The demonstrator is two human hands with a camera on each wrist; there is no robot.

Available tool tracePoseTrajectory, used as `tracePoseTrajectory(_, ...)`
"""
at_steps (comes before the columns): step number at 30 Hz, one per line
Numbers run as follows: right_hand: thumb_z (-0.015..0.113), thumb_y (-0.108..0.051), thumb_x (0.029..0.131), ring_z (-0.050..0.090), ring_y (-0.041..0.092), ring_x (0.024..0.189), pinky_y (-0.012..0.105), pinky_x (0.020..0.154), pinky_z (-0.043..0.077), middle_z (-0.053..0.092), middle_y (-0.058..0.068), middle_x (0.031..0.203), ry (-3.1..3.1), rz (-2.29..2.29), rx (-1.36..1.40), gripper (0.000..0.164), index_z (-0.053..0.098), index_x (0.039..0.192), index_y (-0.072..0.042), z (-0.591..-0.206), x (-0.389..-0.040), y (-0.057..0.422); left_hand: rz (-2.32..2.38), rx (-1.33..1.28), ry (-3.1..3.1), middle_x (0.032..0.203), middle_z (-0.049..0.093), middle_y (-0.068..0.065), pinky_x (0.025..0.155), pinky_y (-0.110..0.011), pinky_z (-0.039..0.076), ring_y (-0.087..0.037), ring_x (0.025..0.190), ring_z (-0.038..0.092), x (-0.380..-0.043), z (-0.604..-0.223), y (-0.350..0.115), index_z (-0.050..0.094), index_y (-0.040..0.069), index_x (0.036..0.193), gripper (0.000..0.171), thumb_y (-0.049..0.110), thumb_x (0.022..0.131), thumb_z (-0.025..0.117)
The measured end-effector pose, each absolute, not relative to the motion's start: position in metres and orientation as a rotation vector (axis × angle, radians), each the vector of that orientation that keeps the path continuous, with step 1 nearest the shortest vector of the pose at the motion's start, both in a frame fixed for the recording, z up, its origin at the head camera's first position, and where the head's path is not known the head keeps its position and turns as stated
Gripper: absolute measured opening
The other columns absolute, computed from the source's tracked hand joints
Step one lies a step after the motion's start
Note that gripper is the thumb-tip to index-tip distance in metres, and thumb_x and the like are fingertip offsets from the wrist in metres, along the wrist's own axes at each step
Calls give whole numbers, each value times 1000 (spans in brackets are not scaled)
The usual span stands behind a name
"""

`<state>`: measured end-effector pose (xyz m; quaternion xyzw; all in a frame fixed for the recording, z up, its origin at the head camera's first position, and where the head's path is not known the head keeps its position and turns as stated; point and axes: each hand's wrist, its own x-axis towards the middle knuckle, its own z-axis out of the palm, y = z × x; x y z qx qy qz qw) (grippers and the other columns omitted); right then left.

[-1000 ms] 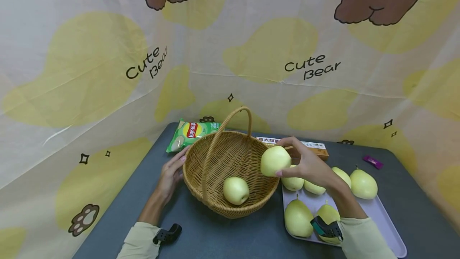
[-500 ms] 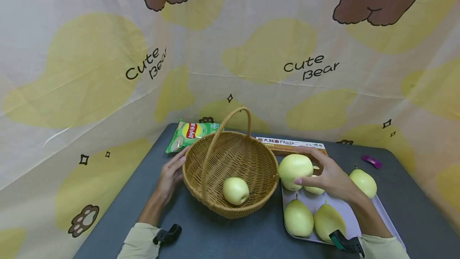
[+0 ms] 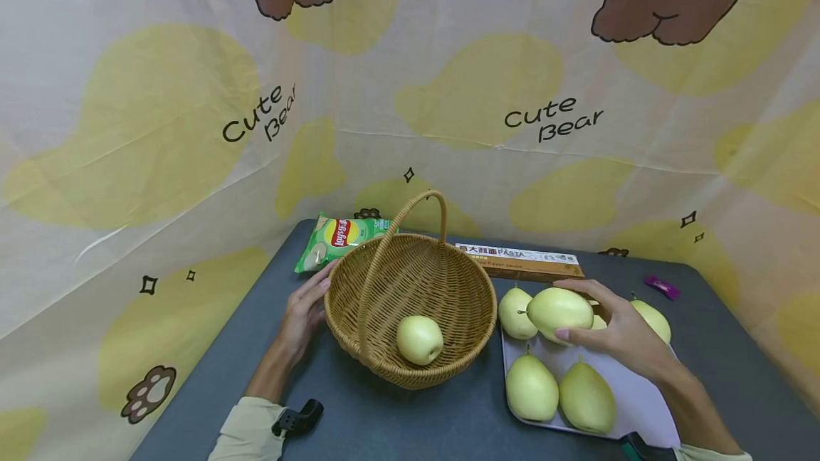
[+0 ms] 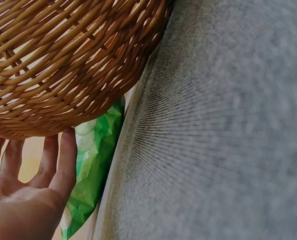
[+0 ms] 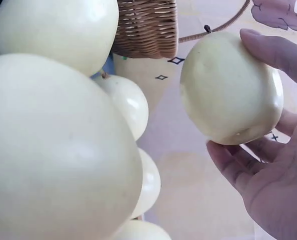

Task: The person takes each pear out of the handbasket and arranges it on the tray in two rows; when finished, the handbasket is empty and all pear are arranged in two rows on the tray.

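My right hand (image 3: 618, 336) grips a pale green pear (image 3: 559, 311) between thumb and fingers, over the lilac tray (image 3: 640, 411). The pear lies sideways, its stem toward the wicker basket (image 3: 416, 269). In the right wrist view the fingers support the held pear (image 5: 231, 87) from below and the thumb presses its top. My left hand (image 3: 300, 319) touches the basket's left side with extended fingers; in the left wrist view its fingertips meet the woven wall (image 4: 63, 75). One pear (image 3: 420, 340) lies inside the basket. Several pears stand on the tray, including a front one (image 3: 532, 388).
Behind the basket lies a green chip bag (image 3: 342, 233). A long pasta box (image 3: 519, 262) sits at the back, behind the tray. Farther right is a small purple packet (image 3: 663, 287). A printed cloth (image 3: 448, 91) hangs behind the grey table (image 3: 378, 422).
My right hand has carried the pear rightward and down, from the basket's right rim to over the tray. The left hand and basket stay put.
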<state>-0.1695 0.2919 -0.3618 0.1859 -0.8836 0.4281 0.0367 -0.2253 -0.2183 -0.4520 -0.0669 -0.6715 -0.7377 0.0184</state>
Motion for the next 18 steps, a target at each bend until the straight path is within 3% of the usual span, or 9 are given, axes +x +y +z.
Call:
tracePoseTrajectory(5,84,-15,92,64,11,106,29,81,56,58,7,137,-2722,1377,531,64,53,149,-14,-364,-163,303,-2291,-203,-2089,167,44,-6,100,-26,54,-2,136,55,-225,-452,-218,46,17,162,53,35,113,49)
tracePoseTrajectory(11,81,-19,95,67,11,108,31,80,59,52,8,142,-2776,1431,426,68,49,155,-17,-369,-155,318,-2292,-210,-2092,168,42,-7,101,-26,54,-3,138,54,-224,-451,-218,45,16,163,53,35,113,48)
tracePoseTrajectory(18,81,-14,95,69,8,103,28,80,59,56,-14,135,-2745,1431,348,60,51,147,-7,-377,-150,336,-2285,-191,-2100,167,43,-5,100,-27,54,-4,138,54,-225,-451,-218,46,18,162,53,36,113,49)
